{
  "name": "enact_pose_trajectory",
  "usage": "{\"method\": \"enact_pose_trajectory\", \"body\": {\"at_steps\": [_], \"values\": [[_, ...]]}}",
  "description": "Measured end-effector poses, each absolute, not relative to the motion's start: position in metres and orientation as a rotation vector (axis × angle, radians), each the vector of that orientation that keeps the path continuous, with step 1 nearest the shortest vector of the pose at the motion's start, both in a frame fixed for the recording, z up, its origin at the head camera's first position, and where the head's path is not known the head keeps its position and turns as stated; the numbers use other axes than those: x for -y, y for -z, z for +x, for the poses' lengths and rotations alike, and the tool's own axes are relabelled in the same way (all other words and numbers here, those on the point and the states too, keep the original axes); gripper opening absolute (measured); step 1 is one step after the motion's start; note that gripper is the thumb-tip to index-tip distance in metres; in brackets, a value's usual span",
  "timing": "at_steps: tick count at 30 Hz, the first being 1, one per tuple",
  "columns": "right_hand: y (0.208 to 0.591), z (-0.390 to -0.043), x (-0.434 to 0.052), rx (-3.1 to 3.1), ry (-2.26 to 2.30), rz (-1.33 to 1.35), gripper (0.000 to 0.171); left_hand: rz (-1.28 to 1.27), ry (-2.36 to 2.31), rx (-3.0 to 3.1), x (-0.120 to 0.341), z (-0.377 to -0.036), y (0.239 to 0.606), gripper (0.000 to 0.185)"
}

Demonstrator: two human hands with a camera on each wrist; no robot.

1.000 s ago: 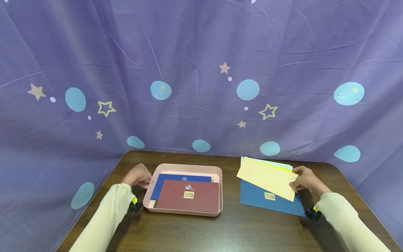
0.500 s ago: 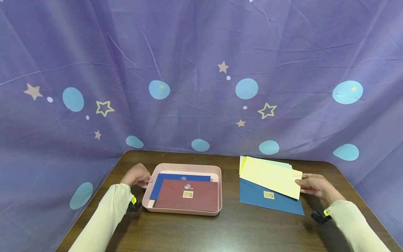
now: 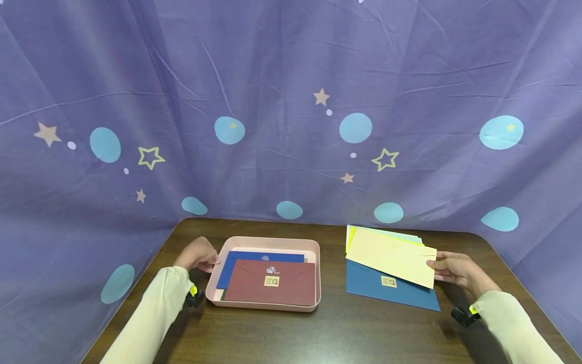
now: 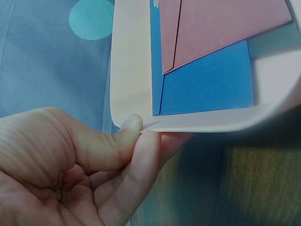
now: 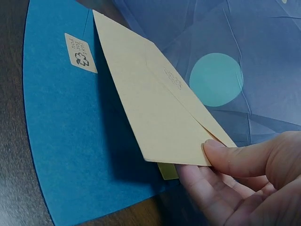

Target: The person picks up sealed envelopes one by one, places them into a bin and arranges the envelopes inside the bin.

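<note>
My left hand (image 3: 200, 254) pinches the left rim of a pink tray (image 3: 314, 247), thumb on top and fingers below, as the left wrist view shows. Inside the tray, a dark red envelope (image 3: 291, 283) with a small sticker overlaps a blue envelope (image 3: 247, 256). At the right, my right hand (image 3: 459, 270) pinches the right end of a cream envelope (image 3: 391, 253) between thumb and fingers. That envelope slants over a larger teal-blue envelope (image 3: 364, 283) bearing a sticker. Behind it show the edges of a bright yellow envelope (image 3: 351, 235) and a pale green one (image 3: 404, 236).
All of it lies on a dark brown wooden table (image 3: 332, 328) with rounded back corners. A purple curtain (image 3: 282, 172) with stars and blue ovals hangs right behind the back edge and along both sides. A black wrist camera (image 3: 465, 317) sits under the right sleeve.
My right hand has shifted to the right, carrying the cream envelope slightly that way. The yellow envelope now shows at the cream one's left end. The left hand keeps its hold on the tray.
</note>
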State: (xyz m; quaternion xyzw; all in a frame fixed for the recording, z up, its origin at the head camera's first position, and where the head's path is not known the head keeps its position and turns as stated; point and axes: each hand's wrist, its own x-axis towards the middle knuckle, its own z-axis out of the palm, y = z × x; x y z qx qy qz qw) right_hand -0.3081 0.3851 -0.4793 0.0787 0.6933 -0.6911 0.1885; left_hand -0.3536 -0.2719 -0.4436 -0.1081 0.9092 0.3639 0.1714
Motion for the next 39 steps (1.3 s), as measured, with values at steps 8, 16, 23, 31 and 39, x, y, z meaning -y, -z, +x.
{"method": "enact_pose_trajectory", "body": {"at_steps": [8, 16, 23, 31, 39], "values": [[0.476, -0.311, -0.383, -2.016, 1.918, 0.239, 0.031, -0.312, -1.032, -2.584, 0.272, -0.353, 0.443, 0.017], [0.464, -0.311, -0.366, -2.076, 1.81, 0.146, 0.071, -0.314, -1.02, -2.58, 0.272, -0.353, 0.443, 0.018], [0.448, -0.309, -0.334, -2.142, 1.711, 0.067, 0.081, -0.317, -1.037, -2.56, 0.273, -0.354, 0.444, 0.016], [0.432, -0.307, -0.293, -2.171, 1.674, -0.011, 0.078, -0.319, -1.025, -2.557, 0.275, -0.358, 0.446, 0.013], [0.419, -0.305, -0.254, -2.201, 1.687, -0.048, 0.07, -0.328, -1.029, -2.559, 0.275, -0.357, 0.447, 0.014]]}}
